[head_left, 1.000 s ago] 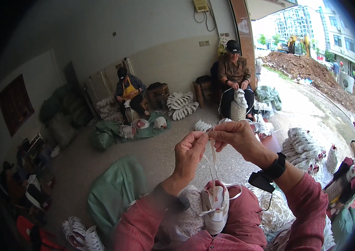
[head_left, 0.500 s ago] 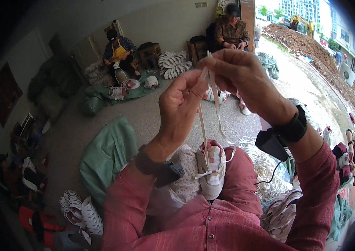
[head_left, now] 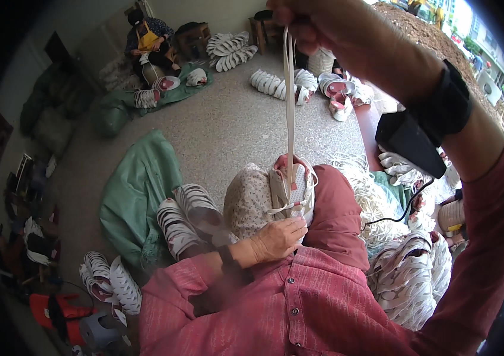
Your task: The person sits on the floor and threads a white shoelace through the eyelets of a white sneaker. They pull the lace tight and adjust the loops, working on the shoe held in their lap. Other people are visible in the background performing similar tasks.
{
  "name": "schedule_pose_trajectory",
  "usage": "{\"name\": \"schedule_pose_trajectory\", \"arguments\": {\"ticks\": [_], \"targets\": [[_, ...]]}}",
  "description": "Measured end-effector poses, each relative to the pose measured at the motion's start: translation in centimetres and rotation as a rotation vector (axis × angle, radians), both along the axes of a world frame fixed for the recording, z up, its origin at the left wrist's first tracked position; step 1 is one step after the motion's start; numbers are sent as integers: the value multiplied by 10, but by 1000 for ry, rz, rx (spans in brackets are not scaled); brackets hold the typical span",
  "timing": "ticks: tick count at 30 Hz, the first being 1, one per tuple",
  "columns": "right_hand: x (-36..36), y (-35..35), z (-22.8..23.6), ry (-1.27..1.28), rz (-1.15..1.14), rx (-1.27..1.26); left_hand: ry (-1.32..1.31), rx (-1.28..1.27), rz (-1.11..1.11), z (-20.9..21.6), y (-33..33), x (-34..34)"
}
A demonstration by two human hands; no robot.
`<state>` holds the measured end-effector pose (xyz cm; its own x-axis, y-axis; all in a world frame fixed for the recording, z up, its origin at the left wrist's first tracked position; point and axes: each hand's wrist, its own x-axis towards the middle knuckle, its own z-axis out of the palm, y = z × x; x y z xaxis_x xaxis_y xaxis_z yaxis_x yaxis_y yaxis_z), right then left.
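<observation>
A white and pink sneaker [head_left: 303, 196] rests in my lap, toe toward me, between my knees. My left hand [head_left: 281, 239] lies over its toe with the fingers curled around it. High above, my right hand [head_left: 323, 24] is closed on a cream shoelace [head_left: 290, 113], whose strands stretch taut up from the sneaker's eyelets. The upper ends of the lace are hidden in my right fingers. A lace section also crosses the lower eyelets and loops at the sneaker's right side.
A heap of white laces [head_left: 376, 204] lies right of my knee, with stacked shoe uppers [head_left: 409, 279] below it. Left are more uppers [head_left: 189, 216] and a green sack [head_left: 139, 190]. A co-worker [head_left: 148, 41] sits far left; white shoes [head_left: 338, 95] stand ahead.
My right hand has risen, drawing the lace up taut. My left hand has let go of the lace and dropped to the sneaker's toe. The view has tilted downward.
</observation>
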<state>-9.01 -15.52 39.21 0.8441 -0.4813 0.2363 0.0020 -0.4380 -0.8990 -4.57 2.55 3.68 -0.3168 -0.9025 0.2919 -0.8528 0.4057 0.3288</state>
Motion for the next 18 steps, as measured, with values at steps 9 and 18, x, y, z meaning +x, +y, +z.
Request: {"name": "schedule_pose_trajectory", "arguments": {"ticks": [9, 18], "targets": [[-11, 12, 55, -245, 176, -97, 25, 126, 16, 0, -1, 6], [-48, 38, 85, -316, 320, -205, 385, -133, 332, 0, -5, 39]]}}
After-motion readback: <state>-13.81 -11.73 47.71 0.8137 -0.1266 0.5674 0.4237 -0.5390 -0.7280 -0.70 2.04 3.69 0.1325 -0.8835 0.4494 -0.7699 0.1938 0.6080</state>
